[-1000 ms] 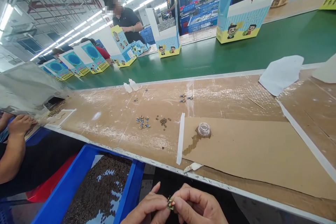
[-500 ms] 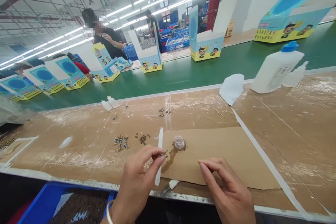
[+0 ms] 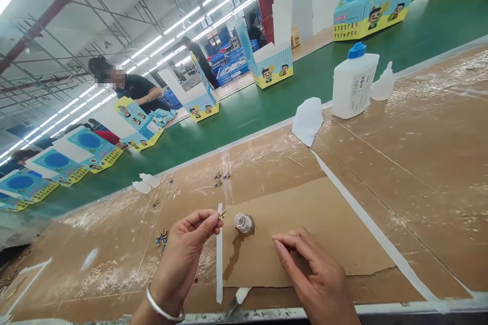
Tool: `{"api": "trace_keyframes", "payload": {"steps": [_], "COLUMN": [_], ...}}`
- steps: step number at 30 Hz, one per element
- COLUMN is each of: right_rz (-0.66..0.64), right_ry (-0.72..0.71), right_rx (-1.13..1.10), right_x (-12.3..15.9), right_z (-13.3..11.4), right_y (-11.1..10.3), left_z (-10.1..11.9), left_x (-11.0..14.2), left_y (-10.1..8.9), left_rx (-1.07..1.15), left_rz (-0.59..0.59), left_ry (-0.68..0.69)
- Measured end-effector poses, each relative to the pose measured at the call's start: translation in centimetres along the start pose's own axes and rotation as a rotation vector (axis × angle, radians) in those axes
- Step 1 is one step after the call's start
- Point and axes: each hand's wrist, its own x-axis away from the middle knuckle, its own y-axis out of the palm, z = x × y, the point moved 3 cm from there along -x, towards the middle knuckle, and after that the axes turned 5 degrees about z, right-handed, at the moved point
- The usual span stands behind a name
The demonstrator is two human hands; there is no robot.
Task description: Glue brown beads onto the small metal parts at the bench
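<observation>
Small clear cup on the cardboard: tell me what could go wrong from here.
The tiny part pinched in the left hand could slip and drop into the cup or onto the brown stain beside it. The right hand, resting on the cardboard near that stain, might knock the cup over if it moves carelessly. The metal blade at the table edge could nick a wrist or fall.

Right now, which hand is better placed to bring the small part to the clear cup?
Left, probably: the left hand pinches the small part close beside the clear cup. The right hand holds nothing and sits farther off, over the cardboard.
</observation>
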Motion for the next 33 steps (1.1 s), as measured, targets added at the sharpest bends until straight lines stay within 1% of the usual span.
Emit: {"api": "trace_keyframes", "payload": {"steps": [3, 7, 11, 15, 17, 28, 33], "right_rz": [0.015, -0.012, -0.007, 0.014, 0.027, 0.053, 0.028], "right_ry": [0.0, -0.056, -0.053, -0.135, -0.154, -0.11, -0.182], "right_rx": [-0.021, -0.001, 0.04, 0.056, 0.07, 0.084, 0.115], "right_x": [0.0, 0.0, 0.1, 0.1, 0.1, 0.2, -0.1], "right_z": [-0.1, -0.1, 0.3, 0.3, 0.3, 0.0, 0.0], "right_y": [0.0, 0.0, 0.0, 0.0, -0.1, 0.1, -0.2], "left_z": [-0.1, 0.0, 0.0, -0.1, -0.2, -0.7, -0.9], "left_x": [0.0, 0.4, 0.8, 0.9, 0.9, 1.0, 0.9], "left_y": [-0.3, -0.3, -0.3, -0.7, -0.9, -1.5, -1.8], "left_rx": [0.103, 0.149, 0.178, 0.199, 0.201, 0.239, 0.256], "left_rz": [-0.022, -0.022, 0.008, 0.013, 0.013, 0.001, -0.01], "left_ry": [-0.086, -0.115, -0.116, -0.114, -0.111, -0.087, -0.08]}}
